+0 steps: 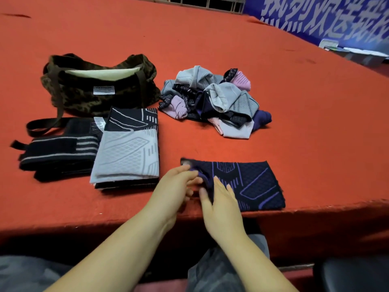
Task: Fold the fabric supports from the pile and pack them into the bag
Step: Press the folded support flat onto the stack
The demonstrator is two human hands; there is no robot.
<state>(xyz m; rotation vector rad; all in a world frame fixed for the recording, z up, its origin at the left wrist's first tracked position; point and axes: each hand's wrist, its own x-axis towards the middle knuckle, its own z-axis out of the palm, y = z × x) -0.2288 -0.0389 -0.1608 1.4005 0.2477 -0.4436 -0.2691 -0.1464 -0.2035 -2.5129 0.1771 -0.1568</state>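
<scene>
At the bench's (210, 49) near edge, your left hand (176, 186) and right hand (221, 199) pinched the navy support's (256, 182) left end.

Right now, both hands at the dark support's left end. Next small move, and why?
Probably fold that left end over to the right, halving the support. The left hand and right hand both grip its bunched left end, while the rest lies flat near the table edge. Folded pieces already sit stacked beside the bag, so this one looks mid-fold.
</scene>
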